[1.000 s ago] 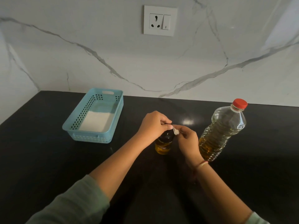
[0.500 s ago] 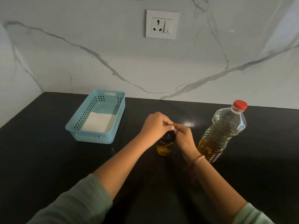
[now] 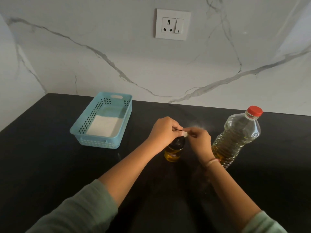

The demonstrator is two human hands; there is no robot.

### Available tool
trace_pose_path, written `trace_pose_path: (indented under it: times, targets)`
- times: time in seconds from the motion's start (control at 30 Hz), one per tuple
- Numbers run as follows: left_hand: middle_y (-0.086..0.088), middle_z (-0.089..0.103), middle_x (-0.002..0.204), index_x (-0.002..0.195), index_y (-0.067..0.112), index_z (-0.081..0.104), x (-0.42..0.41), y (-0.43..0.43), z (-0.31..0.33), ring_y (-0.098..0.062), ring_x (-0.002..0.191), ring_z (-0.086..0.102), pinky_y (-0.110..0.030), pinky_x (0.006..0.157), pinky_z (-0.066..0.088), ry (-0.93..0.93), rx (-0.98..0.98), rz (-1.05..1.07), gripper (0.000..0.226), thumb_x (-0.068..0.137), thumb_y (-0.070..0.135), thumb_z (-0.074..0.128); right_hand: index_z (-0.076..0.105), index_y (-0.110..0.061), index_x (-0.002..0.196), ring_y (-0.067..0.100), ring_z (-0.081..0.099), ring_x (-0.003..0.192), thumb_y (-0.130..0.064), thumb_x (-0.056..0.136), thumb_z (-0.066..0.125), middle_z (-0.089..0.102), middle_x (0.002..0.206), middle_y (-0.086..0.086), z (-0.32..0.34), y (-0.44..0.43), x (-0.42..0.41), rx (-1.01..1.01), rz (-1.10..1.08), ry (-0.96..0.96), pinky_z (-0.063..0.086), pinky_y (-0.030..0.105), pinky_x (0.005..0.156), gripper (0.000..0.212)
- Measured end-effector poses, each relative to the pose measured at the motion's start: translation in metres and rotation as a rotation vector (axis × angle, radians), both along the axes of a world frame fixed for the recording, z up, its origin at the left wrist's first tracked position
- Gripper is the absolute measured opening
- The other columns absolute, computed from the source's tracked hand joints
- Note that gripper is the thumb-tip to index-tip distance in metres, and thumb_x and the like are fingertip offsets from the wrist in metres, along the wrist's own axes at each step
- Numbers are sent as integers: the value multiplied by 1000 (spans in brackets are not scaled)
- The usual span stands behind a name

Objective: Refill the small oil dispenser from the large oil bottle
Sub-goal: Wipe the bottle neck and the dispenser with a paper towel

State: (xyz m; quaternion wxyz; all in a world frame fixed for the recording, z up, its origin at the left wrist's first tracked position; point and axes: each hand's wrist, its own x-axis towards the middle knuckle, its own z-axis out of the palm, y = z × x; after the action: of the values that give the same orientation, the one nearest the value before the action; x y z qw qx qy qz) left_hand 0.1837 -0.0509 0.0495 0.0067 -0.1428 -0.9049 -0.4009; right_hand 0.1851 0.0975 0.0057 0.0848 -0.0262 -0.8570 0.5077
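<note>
Black and glossy, the surface (image 3: 50, 165) runs back to a white marble wall (image 3: 84, 64) with grey veins, where a white socket plate (image 3: 173, 24) with a switch is mounted high up.

Near the middle of the surface stands the small oil dispenser (image 3: 173, 152), upright, with a dark upper part and a shallow band of yellow oil showing at its base. The left hand (image 3: 165, 130) comes in from the left and sits over the top of the dispenser, fingers curled down around its neck, so the top itself is hidden. The right hand (image 3: 200, 140) meets it from the right, just beside the dispenser's top, with thumb and fingertips pinching a small white piece (image 3: 184, 135) right where the two hands touch. What that piece is cannot be told. A thin band (image 3: 212, 162) circles the right wrist, and both forearms end in pale green sleeves (image 3: 75, 211).

Just to the right of the right hand, close to it but not touching, stands the large oil bottle (image 3: 235, 140), clear and ribbed, roughly half full of yellow oil. Its red cap (image 3: 255, 111) is on.

Well to the left of the hands, nearer the wall, a light blue perforated basket (image 3: 99, 142) sits on the surface with something flat and white (image 3: 105, 125) lying on its floor.
</note>
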Motion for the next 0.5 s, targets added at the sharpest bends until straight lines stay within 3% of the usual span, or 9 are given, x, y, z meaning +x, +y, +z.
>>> trace_pose_path:
  times: [0.07,0.13,0.2,0.3,0.43,0.5]
  targets:
    - [1,72,105,110,17,71,1,0,0,-9,94,65,-26,88,51,-1,4,2,28,83,25,72,74,-17,90,-7,57,73,4,87,57,64,80,-12,3,-3,-10,43,41,-27,44,2,60,27]
    - [1,72,105,109,17,72,2,0,1,-9,94,65,-26,88,51,-5,14,5,27,83,24,72,73,-14,95,-3,59,78,4,88,53,66,87,-7,0,-5,-12,49,63,-48,46,5,62,28]
    - [1,72,105,109,17,72,1,0,1,-9,93,65,-24,87,51,-10,12,3,27,83,24,72,72,-15,100,5,63,84,3,90,51,68,94,-4,-4,-4,-6,4,54,-76,49,13,67,29]
    - [0,71,108,111,16,71,-1,-1,1,-10,97,65,-25,90,50,-16,-12,-5,28,84,23,71,72,-13,94,18,64,75,5,87,50,70,82,0,-9,6,1,-110,8,-167,54,33,65,29]
    - [0,71,109,110,16,71,-1,-1,4,-10,98,65,-25,91,50,-12,-40,-25,28,84,24,71,74,-12,85,3,55,57,-4,91,48,63,60,-8,-5,6,-2,-284,-34,-216,40,13,48,28]
    - [0,72,107,110,16,71,-1,-1,6,-10,97,66,-26,90,50,-21,-37,-29,28,84,24,71,71,-16,75,0,51,48,-8,92,46,58,51,-10,0,-2,-5,-288,21,-220,36,12,44,31]
